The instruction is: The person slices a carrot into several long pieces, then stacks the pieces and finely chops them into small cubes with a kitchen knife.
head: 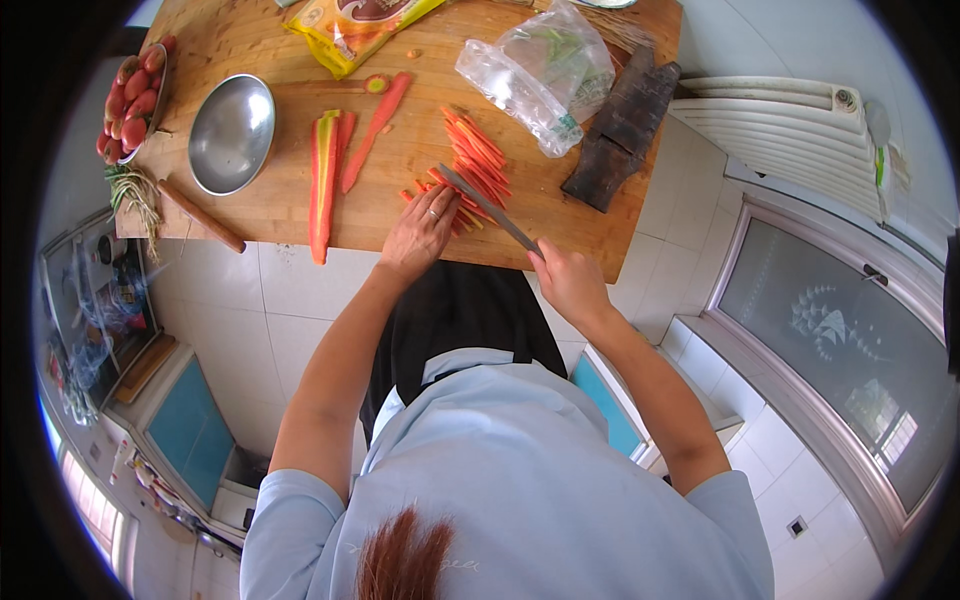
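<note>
My right hand (571, 283) is closed round the handle of a kitchen knife (491, 211), whose blade slants up and left across orange-red carrot strips. My left hand (422, 234), with a ring on one finger, presses down on carrot pieces (466, 217) beside the blade, fingers bent. A heap of cut carrot sticks (478, 154) lies just beyond the blade. Left of my hands are long carrot slices (324, 187) side by side, one with a yellow-green core, and a thin curved slice (375, 133). A small round carrot end (376, 83) lies above them.
On the wooden table (292, 157) stand a steel bowl (232, 135) and a dish of red tomato-like produce (135, 97). A rolling pin (201, 216) and green onions (135, 196) lie at left. Farther back are a yellow package (352, 30), a clear plastic bag (540, 75) and a dark slab (622, 131).
</note>
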A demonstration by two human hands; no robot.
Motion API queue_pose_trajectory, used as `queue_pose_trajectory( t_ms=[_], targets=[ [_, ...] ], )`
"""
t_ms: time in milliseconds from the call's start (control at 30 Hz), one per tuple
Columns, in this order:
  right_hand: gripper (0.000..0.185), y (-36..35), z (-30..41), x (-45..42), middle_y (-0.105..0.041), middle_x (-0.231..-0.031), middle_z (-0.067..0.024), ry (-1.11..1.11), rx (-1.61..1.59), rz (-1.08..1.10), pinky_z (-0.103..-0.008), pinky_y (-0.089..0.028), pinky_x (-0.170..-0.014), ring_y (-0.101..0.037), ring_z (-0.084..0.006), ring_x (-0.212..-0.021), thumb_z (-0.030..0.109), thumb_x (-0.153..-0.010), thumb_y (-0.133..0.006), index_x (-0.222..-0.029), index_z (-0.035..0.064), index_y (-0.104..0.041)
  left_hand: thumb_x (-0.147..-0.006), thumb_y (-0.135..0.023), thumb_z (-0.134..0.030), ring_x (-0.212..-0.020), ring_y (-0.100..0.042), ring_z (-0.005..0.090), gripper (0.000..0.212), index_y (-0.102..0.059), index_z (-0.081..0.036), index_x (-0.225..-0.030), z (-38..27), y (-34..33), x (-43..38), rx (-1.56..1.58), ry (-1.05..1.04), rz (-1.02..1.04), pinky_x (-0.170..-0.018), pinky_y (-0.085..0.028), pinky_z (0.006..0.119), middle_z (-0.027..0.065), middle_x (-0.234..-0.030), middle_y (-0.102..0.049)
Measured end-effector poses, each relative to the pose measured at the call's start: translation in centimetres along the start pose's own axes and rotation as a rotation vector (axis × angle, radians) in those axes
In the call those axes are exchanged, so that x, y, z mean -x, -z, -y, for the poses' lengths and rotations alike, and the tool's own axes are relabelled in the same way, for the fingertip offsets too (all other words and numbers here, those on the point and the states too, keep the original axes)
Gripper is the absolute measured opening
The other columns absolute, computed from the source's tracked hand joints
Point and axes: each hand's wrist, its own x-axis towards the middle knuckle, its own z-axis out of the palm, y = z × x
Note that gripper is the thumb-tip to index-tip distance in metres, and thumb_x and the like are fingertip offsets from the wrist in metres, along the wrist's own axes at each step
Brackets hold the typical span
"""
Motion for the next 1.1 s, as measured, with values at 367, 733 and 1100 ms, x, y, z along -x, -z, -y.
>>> queue_pose_trajectory(
  t_ms=[367, 733, 1100],
  targets=[
    [0.016, 0.7, 1.6, -2.4, -0.057, -0.056, -0.017, -0.016, 0.123, 0.098, -0.0475, -0.042, -0.048, -0.055, -0.0375, -0.052, 0.019, -0.087, -0.054, -0.083, 0.0035, -0.051, -0.075, -0.057, -0.008, -0.115, -0.047, 0.0276, 0.038, -0.057, 0.002, -0.112, 0.4, -0.1, 0.0, 0.046, 0.005, -0.016, -0.099, -0.039, 0.037, 0.0135, -0.121, -0.051],
    [0.015, 1.8, 0.0, 0.8, -0.057, -0.057, -0.0187, -0.033, 0.126, 0.159, -0.0466, -0.044, -0.051, -0.058, -0.0365, -0.056, 0.013, -0.086, -0.052, -0.079, 0.0, -0.05, -0.075, -0.06, -0.01, -0.112, -0.048, 0.0275, 0.042, -0.054, 0.003, -0.114, 1.2, -0.3, 0.2, 0.047, -0.016, 0.003, -0.097, -0.041, 0.036, 0.0132, -0.119, -0.052],
    [0.021, 1.7, -1.3, 3.0, -0.053, -0.052, -0.0165, -0.126, 0.016, 0.006, -0.045, -0.042, -0.046, -0.054, -0.0359, -0.048, 0.021, -0.087, -0.055, -0.078, 0.0033, -0.051, -0.076, -0.063, -0.001, -0.097, -0.055, 0.0305, 0.033, -0.055, -0.003, -0.108, 0.3, 1.1, 4.1, 0.209, 0.388, -0.183, -0.08, -0.049, 0.037, 0.0138, -0.107, -0.055]
  ],
)
